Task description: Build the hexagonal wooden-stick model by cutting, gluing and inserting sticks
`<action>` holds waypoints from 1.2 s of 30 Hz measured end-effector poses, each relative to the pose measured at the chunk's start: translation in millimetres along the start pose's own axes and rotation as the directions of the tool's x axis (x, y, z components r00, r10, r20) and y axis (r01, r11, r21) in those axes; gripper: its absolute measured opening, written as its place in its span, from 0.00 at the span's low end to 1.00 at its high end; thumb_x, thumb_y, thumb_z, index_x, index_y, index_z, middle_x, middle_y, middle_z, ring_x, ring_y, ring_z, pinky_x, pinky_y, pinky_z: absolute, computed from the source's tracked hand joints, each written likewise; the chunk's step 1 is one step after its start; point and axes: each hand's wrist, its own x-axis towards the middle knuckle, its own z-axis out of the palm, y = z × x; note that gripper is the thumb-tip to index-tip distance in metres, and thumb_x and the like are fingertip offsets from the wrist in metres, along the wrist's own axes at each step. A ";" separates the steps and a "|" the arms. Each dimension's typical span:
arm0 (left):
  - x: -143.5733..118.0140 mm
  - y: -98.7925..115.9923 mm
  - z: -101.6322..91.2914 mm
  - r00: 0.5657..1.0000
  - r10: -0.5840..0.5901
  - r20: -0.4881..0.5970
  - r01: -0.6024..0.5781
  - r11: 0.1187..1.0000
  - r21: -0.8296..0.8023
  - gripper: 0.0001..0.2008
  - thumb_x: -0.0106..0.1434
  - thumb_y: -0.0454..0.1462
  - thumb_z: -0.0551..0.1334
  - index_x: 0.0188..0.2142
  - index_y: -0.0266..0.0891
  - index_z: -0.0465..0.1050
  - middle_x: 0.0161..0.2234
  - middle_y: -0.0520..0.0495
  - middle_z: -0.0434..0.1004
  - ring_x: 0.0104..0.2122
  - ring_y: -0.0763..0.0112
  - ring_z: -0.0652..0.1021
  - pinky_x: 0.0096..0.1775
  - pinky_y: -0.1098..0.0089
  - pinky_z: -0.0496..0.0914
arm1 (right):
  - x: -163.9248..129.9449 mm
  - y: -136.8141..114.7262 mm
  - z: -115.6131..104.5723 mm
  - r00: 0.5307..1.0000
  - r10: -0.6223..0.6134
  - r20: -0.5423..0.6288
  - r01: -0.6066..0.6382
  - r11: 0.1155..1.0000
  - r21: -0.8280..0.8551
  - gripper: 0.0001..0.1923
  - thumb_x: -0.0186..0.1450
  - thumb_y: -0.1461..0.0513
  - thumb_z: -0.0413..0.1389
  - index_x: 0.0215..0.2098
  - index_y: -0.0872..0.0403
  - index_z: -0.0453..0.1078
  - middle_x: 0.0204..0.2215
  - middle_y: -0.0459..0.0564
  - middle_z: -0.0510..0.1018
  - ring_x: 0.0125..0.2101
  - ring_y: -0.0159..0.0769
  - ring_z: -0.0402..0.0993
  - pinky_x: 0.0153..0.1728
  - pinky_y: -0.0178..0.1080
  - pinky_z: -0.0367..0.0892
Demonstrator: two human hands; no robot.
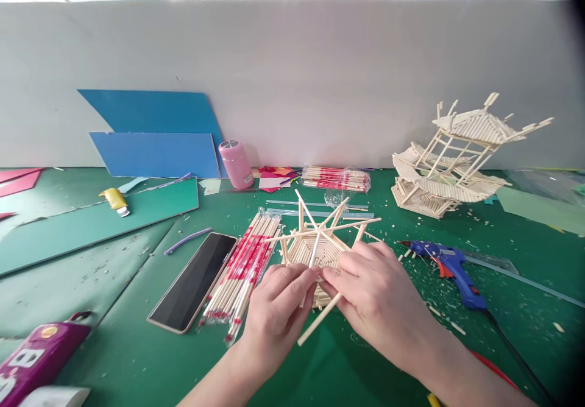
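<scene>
A small basket-like frame of stacked wooden sticks (301, 250) stands in front of me, with several thin sticks crossing in a star (319, 230) over its top. At its near side, my left hand (283, 294) has its thumb and forefinger pinched on one of the star's wooden sticks. My right hand (372, 291) is closed beside it, the fingertips of both hands meeting. A loose-ended wooden stick (320, 320) slants down and left from under my right hand, seemingly held in its fingers. My fingers hide the exact spot where the sticks meet.
To the right lie a blue glue gun (450, 267) with its cord and a stick-built pagoda model (461, 157). On the left are bagged sticks (242, 267), a phone (194, 282), a purple case (41, 358) and a yellow tube (114, 201). A pink canister (236, 164) stands behind.
</scene>
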 end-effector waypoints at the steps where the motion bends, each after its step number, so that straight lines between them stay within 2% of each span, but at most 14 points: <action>1: -0.3 -0.7 -0.1 1.000 0.011 0.005 -0.011 1.000 0.008 0.18 0.56 0.24 0.59 0.46 0.36 0.66 0.36 0.42 0.74 0.35 0.68 0.74 0.35 0.70 0.70 | -0.1 -0.1 0.1 1.000 -0.002 0.004 0.002 1.000 0.000 0.06 0.59 0.68 0.52 0.27 0.52 0.68 0.20 0.44 0.66 0.28 0.35 0.57 0.31 0.39 0.49; 6: -2.2 -2.5 0.0 0.999 0.044 0.030 -0.045 0.998 0.035 0.18 0.57 0.25 0.58 0.48 0.35 0.66 0.37 0.41 0.73 0.35 0.68 0.73 0.37 0.68 0.69 | -2.4 -0.8 1.0 1.000 -0.009 -0.022 0.010 0.999 0.040 0.06 0.60 0.68 0.52 0.27 0.54 0.68 0.21 0.44 0.66 0.27 0.34 0.57 0.32 0.39 0.50; 19: -4.9 -4.4 1.1 0.999 0.044 0.026 -0.045 0.997 0.059 0.19 0.58 0.26 0.58 0.49 0.37 0.66 0.38 0.42 0.73 0.35 0.68 0.73 0.37 0.67 0.70 | -3.8 0.2 3.8 0.999 -0.003 -0.048 0.007 0.997 0.079 0.08 0.60 0.69 0.51 0.31 0.54 0.70 0.20 0.44 0.67 0.27 0.34 0.58 0.31 0.39 0.51; 29: 1.1 -1.3 -1.4 0.998 0.063 0.026 -0.065 0.996 0.063 0.15 0.57 0.25 0.57 0.45 0.33 0.68 0.36 0.41 0.74 0.34 0.67 0.74 0.38 0.67 0.70 | -0.8 0.5 2.3 0.999 -0.001 -0.034 0.004 0.994 0.107 0.07 0.60 0.68 0.51 0.29 0.54 0.70 0.19 0.43 0.65 0.26 0.33 0.57 0.31 0.38 0.50; 36: -0.9 -2.6 -1.1 0.997 0.064 0.032 -0.067 0.995 0.076 0.17 0.58 0.26 0.57 0.47 0.35 0.66 0.36 0.41 0.74 0.36 0.67 0.74 0.38 0.67 0.71 | -3.2 -0.4 2.1 0.999 0.038 -0.018 -0.036 0.994 0.108 0.06 0.61 0.65 0.52 0.33 0.53 0.71 0.23 0.45 0.69 0.29 0.35 0.60 0.33 0.39 0.52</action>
